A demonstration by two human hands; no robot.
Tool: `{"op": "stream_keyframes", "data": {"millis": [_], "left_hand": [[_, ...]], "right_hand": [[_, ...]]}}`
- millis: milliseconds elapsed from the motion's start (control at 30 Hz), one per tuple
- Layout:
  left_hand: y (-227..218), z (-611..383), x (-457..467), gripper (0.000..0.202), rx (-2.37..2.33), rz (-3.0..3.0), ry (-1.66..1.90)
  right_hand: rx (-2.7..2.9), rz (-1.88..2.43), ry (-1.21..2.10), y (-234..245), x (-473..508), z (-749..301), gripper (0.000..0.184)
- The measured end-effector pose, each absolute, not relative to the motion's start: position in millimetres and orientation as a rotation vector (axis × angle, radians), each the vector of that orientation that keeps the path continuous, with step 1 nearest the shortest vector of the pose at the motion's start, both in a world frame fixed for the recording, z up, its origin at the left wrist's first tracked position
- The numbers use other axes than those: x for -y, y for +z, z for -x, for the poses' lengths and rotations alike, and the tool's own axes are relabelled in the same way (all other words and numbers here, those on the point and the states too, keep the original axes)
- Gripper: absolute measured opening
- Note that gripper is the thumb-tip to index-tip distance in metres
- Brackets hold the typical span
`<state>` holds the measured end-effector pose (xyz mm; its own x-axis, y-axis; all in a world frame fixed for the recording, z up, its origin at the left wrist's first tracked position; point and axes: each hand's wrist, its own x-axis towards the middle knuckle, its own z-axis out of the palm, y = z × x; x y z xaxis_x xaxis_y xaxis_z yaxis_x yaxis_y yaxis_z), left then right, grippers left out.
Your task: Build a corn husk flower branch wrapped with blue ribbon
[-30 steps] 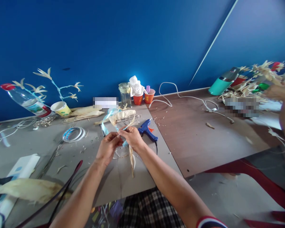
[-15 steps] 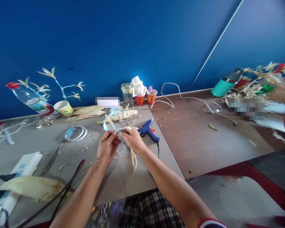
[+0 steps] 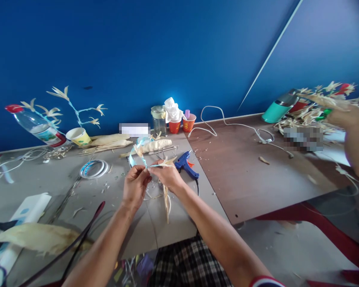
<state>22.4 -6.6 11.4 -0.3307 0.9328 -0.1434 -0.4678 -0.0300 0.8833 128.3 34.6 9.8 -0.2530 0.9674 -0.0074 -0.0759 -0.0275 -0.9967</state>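
Observation:
My left hand (image 3: 135, 186) and my right hand (image 3: 168, 177) meet at the middle of the table. Fingertips of both pinch a thin flower stem (image 3: 144, 162) wrapped in light blue tape. A pale dried-husk flower (image 3: 166, 162) on a side branch extends over my right hand. Another pale bloom (image 3: 138, 150) rises above my left fingers, beside a loop of light blue tape (image 3: 132, 159). The exact spot where the fingers press is hidden. To the right of my hands lies a blue glue gun (image 3: 184, 164). Strips of dried husk (image 3: 166, 205) hang or lie below my right hand.
Rolls of tape (image 3: 94, 169) lie left. Behind stand a paper cup (image 3: 79, 136) by finished blue stems, a tilted bottle (image 3: 44, 131), a glass jar (image 3: 159, 121) and red cups (image 3: 175, 126). At right, another person's hand (image 3: 347, 121) holds husk near a teal bottle (image 3: 277, 109).
My right hand has turned slightly, and the husk flower over it shows more plainly. The other person's hand has moved left. The view has shifted a little.

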Motion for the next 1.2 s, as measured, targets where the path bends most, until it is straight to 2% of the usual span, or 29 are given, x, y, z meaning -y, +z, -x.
{"op": "stream_keyframes", "data": {"millis": [167, 367, 567, 700, 867, 1200], "left_hand": [[9, -20, 5, 0.028, -1.062, -0.608, 1.587], [5, -16, 2, 0.027, -1.032, -0.578, 1.604], [3, -16, 2, 0.027, -1.055, -0.587, 1.602], [4, -18, 3, 0.028, -1.058, -0.603, 1.609], [6, -21, 4, 0.026, -1.038, -0.623, 1.622], [8, -21, 6, 0.023, -1.091, -0.694, 1.652]], "right_hand": [[1.266, 0.956, 1.526, 8, -35, -127, 0.025], [1.351, 0.891, 1.469, -1, -36, -129, 0.018], [1.580, 0.888, 1.057, -6, -40, -133, 0.009], [1.562, 0.833, 0.908, -3, -40, -131, 0.021], [1.594, 0.732, 0.910, 5, -35, -130, 0.013], [1.621, 0.998, 1.098, 12, -33, -129, 0.010]]}}
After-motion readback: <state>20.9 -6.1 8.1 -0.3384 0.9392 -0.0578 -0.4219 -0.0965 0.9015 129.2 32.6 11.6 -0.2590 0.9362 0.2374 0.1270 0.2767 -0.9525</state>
